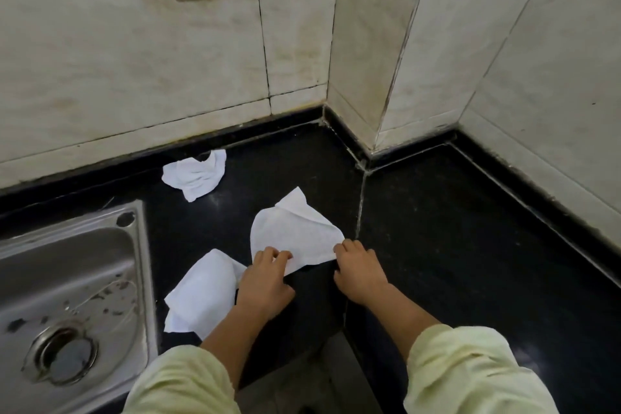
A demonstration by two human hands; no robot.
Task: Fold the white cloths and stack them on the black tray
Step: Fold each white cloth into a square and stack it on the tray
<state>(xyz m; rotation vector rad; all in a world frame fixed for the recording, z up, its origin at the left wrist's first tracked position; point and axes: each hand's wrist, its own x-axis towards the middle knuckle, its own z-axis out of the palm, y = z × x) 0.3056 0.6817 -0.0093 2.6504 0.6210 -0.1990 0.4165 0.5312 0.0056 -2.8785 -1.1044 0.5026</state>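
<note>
Seen from above, the cloth [295,235] lies on the black counter [453,245], the left hand [265,282] pinching its near left corner, the right hand [359,272] its near right. It looks thin, limp, light, likely to crease; corners give the surest hold for folding.

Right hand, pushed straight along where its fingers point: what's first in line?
The middle white cloth it pinches by a corner: the right hand points away and slightly left, across it. Beyond that, bare black counter, then probably the tiled wall, though depth is unclear.
</note>
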